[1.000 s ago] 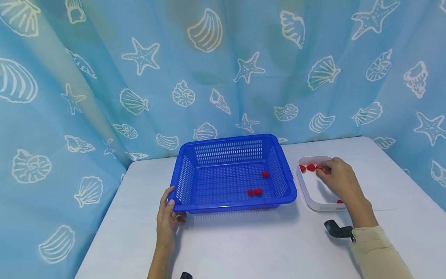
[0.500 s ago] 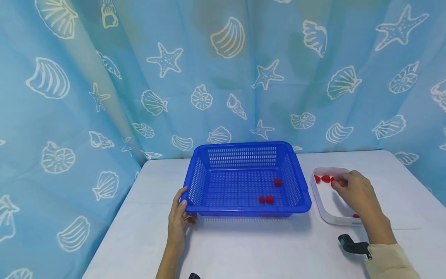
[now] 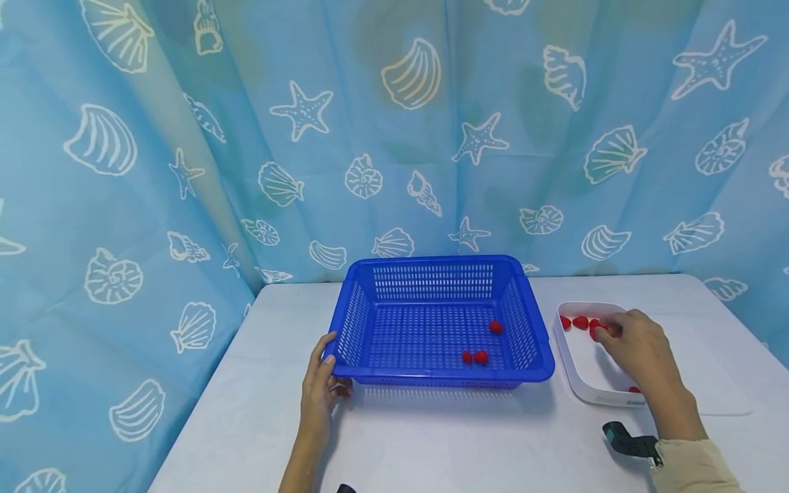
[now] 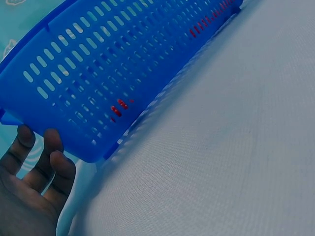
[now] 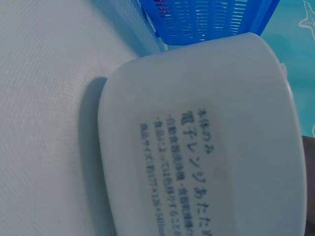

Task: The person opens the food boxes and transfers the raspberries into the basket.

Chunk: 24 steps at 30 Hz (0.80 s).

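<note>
A blue plastic basket (image 3: 444, 375) with slotted walls stands mid-table, with 3 small red strawberries inside, one of them a strawberry (image 3: 496, 327) near its right wall. My left hand (image 3: 318, 394) grips its front left corner; in the left wrist view, the fingertips (image 4: 53, 140) lie against the basket's outer side. To the right is a white plastic box (image 3: 582, 390) holding several strawberries along its back wall. My right hand (image 3: 644, 346) reaches into it, thumb and fingers curled at a red strawberry (image 3: 594, 331) and partly covering it. Another strawberry (image 3: 634, 389) lies near the front wall.
A white table (image 3: 468, 438) carries everything, with a blue shell-print curtain (image 3: 370, 123) behind and to the left. A flat translucent sheet or lid (image 3: 718, 390) lies right of the box. Printed text (image 5: 182, 162) marks the box's outer side.
The head view has shifted, so everything sits lower and further right in it. Both hands keep their places, the left at the basket corner and the right inside the box.
</note>
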Available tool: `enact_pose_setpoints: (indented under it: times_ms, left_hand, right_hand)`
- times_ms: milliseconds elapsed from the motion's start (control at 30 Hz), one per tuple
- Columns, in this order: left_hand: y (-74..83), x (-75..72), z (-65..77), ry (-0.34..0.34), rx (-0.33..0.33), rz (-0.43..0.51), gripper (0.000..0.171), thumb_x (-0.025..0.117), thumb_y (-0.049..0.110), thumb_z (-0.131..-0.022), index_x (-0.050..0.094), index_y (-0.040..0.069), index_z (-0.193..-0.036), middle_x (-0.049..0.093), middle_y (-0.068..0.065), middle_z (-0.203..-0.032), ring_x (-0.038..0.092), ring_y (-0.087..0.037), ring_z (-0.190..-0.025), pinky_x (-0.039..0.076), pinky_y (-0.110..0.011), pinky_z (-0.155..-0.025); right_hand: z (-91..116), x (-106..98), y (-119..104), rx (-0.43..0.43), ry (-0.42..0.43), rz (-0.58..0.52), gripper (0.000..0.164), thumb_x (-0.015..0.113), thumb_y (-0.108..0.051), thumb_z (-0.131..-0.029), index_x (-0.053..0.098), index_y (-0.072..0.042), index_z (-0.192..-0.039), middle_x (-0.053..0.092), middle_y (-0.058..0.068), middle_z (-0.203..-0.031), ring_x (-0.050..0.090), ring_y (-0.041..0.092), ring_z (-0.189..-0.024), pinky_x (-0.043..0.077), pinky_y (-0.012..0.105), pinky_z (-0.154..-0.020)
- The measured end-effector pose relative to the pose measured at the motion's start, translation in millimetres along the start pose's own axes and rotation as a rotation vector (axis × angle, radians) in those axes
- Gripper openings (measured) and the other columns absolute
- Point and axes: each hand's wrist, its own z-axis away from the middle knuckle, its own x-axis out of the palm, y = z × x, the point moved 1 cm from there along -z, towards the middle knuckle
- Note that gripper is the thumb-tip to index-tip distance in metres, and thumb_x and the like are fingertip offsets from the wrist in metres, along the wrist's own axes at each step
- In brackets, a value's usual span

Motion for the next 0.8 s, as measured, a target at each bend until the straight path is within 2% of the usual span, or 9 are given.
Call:
enact_pose_setpoints:
  times_ms: [300, 467, 700, 800]
  left_hand:
    - [0.6, 0.4, 0.7, -0.002, 0.012, -0.001, 0.047, 0.040, 0.049, -0.104, 0.041, 0.037, -0.150, 0.054, -0.017, -0.126, 0.059, -0.034, -0.086, 0.052, -0.035, -0.069]
    - [0.4, 1.1, 1.3, -0.002, 0.000, 0.004, 0.046, 0.040, 0.049, -0.104, 0.041, 0.038, -0.149, 0.055, -0.017, -0.126, 0.059, -0.032, -0.086, 0.052, -0.035, -0.069]
    - [1.0, 0.8, 0.8, 0.009, -0.001, -0.015, 0.046, 0.039, 0.050, -0.104, 0.041, 0.038, -0.149, 0.053, -0.016, -0.128, 0.059, -0.031, -0.086, 0.052, -0.035, -0.069]
    - [0.2, 1.2, 0.3, 0.005, -0.003, -0.014, 0.046, 0.039, 0.050, -0.104, 0.041, 0.038, -0.149, 0.053, -0.016, -0.128, 0.059, -0.030, -0.086, 0.052, -0.035, -0.069]
  right_hand:
    - [-3, 8, -1, -0.069, 0.036, 0.066, 0.039, 0.072, -0.005, -0.087, 0.059, 0.016, -0.118, 0.051, 0.035, -0.107, 0.052, 0.053, -0.099, 0.045, 0.066, -0.087]
    - [-6, 14, 1, -0.118, 0.048, 0.132, 0.029, 0.073, -0.003, -0.083, 0.064, 0.016, -0.103, 0.054, 0.033, -0.096, 0.055, 0.049, -0.087, 0.046, 0.064, -0.087]
    - [-6, 18, -3, -0.101, 0.051, 0.129, 0.032, 0.076, -0.003, -0.081, 0.063, 0.016, -0.104, 0.054, 0.038, -0.106, 0.053, 0.053, -0.093, 0.046, 0.064, -0.087]
    - [-5, 19, -2, -0.113, 0.072, 0.146, 0.028, 0.076, -0.001, -0.080, 0.064, 0.016, -0.099, 0.055, 0.037, -0.101, 0.055, 0.052, -0.088, 0.047, 0.063, -0.085]
